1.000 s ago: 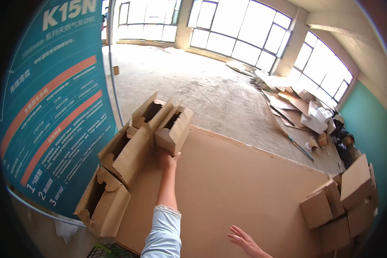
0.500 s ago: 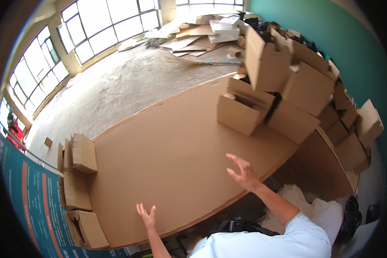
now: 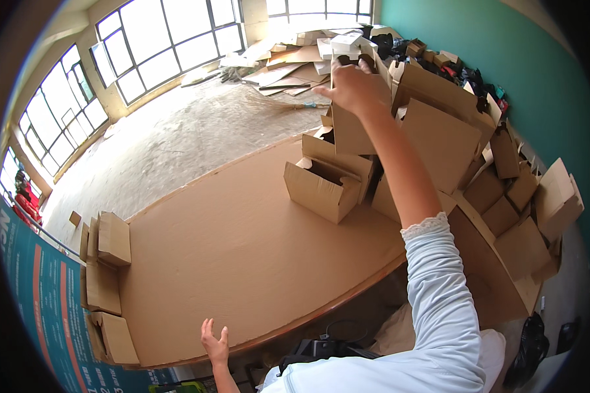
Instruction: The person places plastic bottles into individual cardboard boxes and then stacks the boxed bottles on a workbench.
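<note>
My right hand [image 3: 359, 90] reaches far forward to a tall open cardboard box [image 3: 353, 134] in the pile at the right end of the table. Its fingers are spread in front of the box's upper part; whether they touch it I cannot tell. Below that box, a smaller open cardboard box [image 3: 314, 191] rests on the cardboard-covered tabletop [image 3: 242, 262]. A larger brown box [image 3: 439, 141] leans to the right, partly behind my forearm. Near the table's front edge my left hand [image 3: 214, 342] hovers with fingers apart, holding nothing.
Several folded cardboard boxes [image 3: 103, 286] line the table's left end beside a teal printed banner [image 3: 33, 281]. More boxes [image 3: 524, 245] heap up by the green wall. A broom [image 3: 288, 105] and flattened cardboard [image 3: 295, 75] lie on the far floor. A black bag [image 3: 528, 350] sits at lower right.
My right hand has moved from above the tabletop forward to the tall box. My left hand stays near the front edge, still open. The view has shifted slightly to the right.
</note>
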`<control>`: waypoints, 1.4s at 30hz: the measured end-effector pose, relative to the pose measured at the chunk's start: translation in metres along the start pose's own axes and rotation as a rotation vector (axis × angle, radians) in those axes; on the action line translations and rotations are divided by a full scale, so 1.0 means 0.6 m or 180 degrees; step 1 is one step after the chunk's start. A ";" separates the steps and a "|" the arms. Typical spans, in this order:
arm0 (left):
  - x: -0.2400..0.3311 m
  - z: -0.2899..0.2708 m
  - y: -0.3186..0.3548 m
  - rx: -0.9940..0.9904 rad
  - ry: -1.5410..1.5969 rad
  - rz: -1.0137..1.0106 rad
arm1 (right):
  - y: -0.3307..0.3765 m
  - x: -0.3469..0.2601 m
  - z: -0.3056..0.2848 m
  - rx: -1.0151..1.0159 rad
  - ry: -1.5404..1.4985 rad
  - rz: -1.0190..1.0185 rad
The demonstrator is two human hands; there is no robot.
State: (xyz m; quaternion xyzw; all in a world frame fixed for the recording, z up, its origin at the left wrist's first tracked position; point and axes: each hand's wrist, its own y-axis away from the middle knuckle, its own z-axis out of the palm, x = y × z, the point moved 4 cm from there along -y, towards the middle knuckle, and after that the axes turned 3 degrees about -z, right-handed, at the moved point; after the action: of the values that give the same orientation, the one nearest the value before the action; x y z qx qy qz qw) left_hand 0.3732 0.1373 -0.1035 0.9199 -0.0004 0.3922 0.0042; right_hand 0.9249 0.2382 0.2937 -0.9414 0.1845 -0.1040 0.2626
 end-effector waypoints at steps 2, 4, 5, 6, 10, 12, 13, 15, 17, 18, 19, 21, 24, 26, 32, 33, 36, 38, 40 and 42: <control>0.014 0.002 0.006 -0.0030 -0.0066 0.0253 | -0.015 -0.016 0.025 -0.0253 0.0115 0.0077; 0.056 0.005 0.010 -0.0122 -0.0120 0.0418 | -0.031 0.009 0.061 0.0034 0.0093 0.0352; 0.075 0.003 0.015 -0.0160 -0.0166 0.0489 | -0.039 0.020 0.083 0.0168 0.0059 0.0485; 0.080 -0.003 0.023 -0.0161 -0.0141 0.0464 | -0.041 0.013 0.089 0.0288 0.0144 0.0401; 0.069 -0.021 0.042 -0.0166 -0.0075 0.0500 | -0.010 -0.023 0.032 0.1153 -0.0009 -0.0297; 0.042 -0.044 0.067 -0.0114 -0.0074 0.0393 | 0.046 -0.101 -0.039 0.1586 -0.0387 -0.0668; 0.034 -0.061 0.077 -0.0074 -0.0050 0.0293 | 0.068 -0.144 -0.052 0.1724 -0.0599 -0.0853; 0.017 -0.087 0.090 0.0034 -0.0018 0.0226 | 0.121 -0.226 -0.076 0.1662 -0.0977 -0.1337; -0.007 -0.125 0.112 0.0265 -0.0096 0.0195 | 0.180 -0.323 -0.090 0.1404 -0.1349 -0.2013; -0.012 -0.139 0.118 0.0346 -0.0051 0.0217 | 0.207 -0.353 -0.096 0.1380 -0.1580 -0.2397; -0.014 -0.158 0.127 0.0435 -0.0026 0.0214 | 0.232 -0.386 -0.095 0.1202 -0.1779 -0.2659; -0.018 -0.196 0.137 0.0579 0.0156 0.0215 | 0.287 -0.440 -0.098 0.0829 -0.2063 -0.3154; -0.078 -0.278 0.214 0.1126 0.0073 -0.0082 | 0.385 -0.566 -0.068 0.0388 -0.2573 -0.3953; -0.120 -0.328 0.277 0.1530 -0.0034 -0.0405 | 0.445 -0.633 -0.057 0.0089 -0.2575 -0.4224; -0.327 -0.425 0.532 0.2454 -0.0298 -0.2111 | 0.539 -0.738 -0.042 -0.0587 -0.2667 -0.4550; -0.362 -0.426 0.570 0.2452 -0.0294 -0.2484 | 0.542 -0.744 -0.028 -0.0794 -0.2720 -0.4510; -0.489 -0.414 0.657 0.2460 0.0067 -0.3213 | 0.554 -0.764 0.018 -0.1365 -0.2289 -0.4359; -0.547 -0.388 0.676 0.2234 0.0075 -0.3295 | 0.549 -0.767 0.017 -0.1532 -0.2408 -0.4112; -0.603 -0.364 0.652 0.1832 0.0376 -0.3436 | 0.544 -0.779 0.020 -0.1701 -0.2316 -0.3946; -0.608 -0.354 0.597 0.1808 -0.0401 -0.3195 | 0.536 -0.796 0.016 -0.1869 -0.2220 -0.3886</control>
State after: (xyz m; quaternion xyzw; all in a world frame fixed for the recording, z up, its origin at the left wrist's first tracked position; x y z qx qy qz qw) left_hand -0.0341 -0.2199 -0.2169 0.7940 0.5409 0.2714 -0.0574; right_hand 0.3986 0.1792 0.0668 -0.8859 -0.4424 0.1261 -0.0596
